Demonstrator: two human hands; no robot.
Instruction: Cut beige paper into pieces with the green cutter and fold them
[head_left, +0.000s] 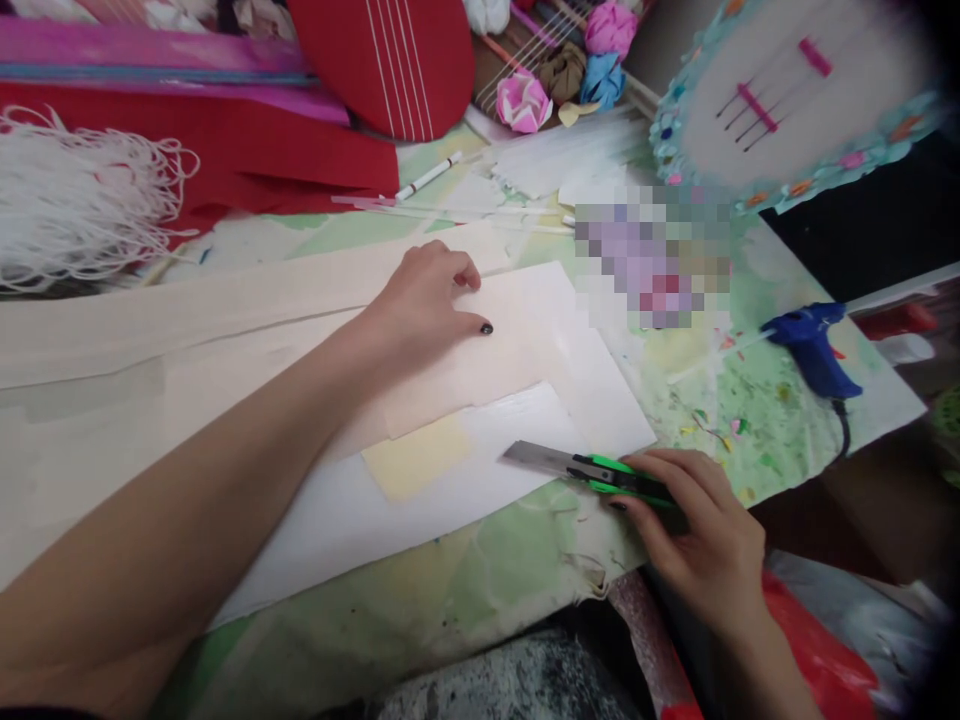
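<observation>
My right hand (pixel 709 535) grips a green utility knife (pixel 596 472) with its blade out. The blade points left, over the near edge of a white sheet of board or paper (pixel 604 385). On top of that lies a pale cream sheet (pixel 517 325), and my left hand (pixel 427 305) rests on it, thumb apart from the bent fingers, holding nothing. A yellowish patch (pixel 416 455) shows beside the cream sheet's near edge. Long cream strips (pixel 150 330) stretch away to the left, partly covered by my left forearm.
A blue glue gun (pixel 814 345) lies at the right. White cords (pixel 90 205) and red cloth (pixel 300 150) are at the back left. Behind stand a red stringed shape (pixel 382 65), paper flowers (pixel 525 100) and a flower-edged panel (pixel 795 110). A white pen (pixel 429 177) lies nearby.
</observation>
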